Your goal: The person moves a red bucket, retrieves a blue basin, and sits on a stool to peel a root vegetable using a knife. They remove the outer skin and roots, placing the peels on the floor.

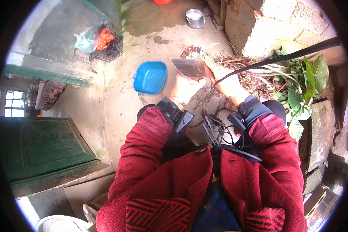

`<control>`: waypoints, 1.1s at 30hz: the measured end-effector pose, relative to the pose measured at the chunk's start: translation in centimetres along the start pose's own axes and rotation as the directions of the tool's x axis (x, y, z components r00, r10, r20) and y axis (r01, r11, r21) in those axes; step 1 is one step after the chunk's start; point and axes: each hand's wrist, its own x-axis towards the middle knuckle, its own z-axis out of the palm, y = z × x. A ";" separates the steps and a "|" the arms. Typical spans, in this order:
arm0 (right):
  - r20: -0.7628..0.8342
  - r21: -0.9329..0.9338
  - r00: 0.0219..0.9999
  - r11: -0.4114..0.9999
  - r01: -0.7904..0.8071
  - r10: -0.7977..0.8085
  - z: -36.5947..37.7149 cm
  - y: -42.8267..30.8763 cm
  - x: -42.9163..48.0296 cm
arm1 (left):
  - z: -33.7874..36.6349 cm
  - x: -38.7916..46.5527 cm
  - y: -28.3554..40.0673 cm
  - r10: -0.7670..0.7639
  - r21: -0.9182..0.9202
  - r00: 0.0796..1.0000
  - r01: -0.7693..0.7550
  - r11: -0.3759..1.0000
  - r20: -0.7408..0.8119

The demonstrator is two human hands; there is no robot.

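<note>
My right hand (226, 80) grips a broad-bladed cleaver (190, 67) near the blade's heel; its handle is hidden by the hand. The blade points left and lies across my left hand (184, 89). Under its lower edge, the left thumb and curled fingers hold a small brown piece (197, 78), mostly hidden, which may be a root or tuber. A heap of uprooted plants with stringy roots (256, 84) and large green leaves (297, 101) lies to the right. Just left of my hands, a blue plastic basin (150, 77) rests on the concrete floor.
A metal pail (195, 18) stands farther ahead, beside a block wall (266, 26). At left, a wire crate (111, 43) holds plastic bags. Loose dark roots (204, 101) lie below my hands. A black strap (284, 59) crosses the view from the right.
</note>
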 end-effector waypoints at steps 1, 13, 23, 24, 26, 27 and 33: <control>0.004 -0.007 1.000 1.000 0.004 -0.004 0.0 0.0 0.0 | -0.1 0.1 0.0 -0.007 -0.090 1.000 0.006 0.996 -0.016; 0.135 -0.033 0.984 0.993 -0.111 0.114 1.7 1.8 -0.5 | -0.5 0.6 -3.4 -0.640 -0.917 0.738 0.377 0.129 0.214; 0.164 -0.040 0.948 0.962 -0.269 0.272 3.3 3.4 -1.6 | -0.7 0.1 -4.1 -0.716 -0.926 0.650 0.377 0.011 0.256; 0.169 -0.051 0.945 0.960 -0.275 0.279 3.1 3.3 -1.4 | -0.8 0.2 -4.0 -0.734 -0.926 0.627 0.377 -0.008 0.262; 0.283 -0.054 0.902 0.944 -0.326 0.327 2.6 3.1 -0.8 | -1.3 0.3 -3.9 -0.730 -0.909 0.612 0.416 -0.029 0.303; 0.331 0.024 0.877 0.926 -0.378 0.349 2.2 3.1 -0.6 | -1.7 0.2 -3.9 -0.685 -0.895 0.637 0.443 -0.050 0.354; 0.749 0.288 0.476 0.421 -0.860 0.461 0.6 3.7 0.1 | -2.8 -0.7 -3.9 -0.704 -0.879 0.618 0.477 -0.020 0.351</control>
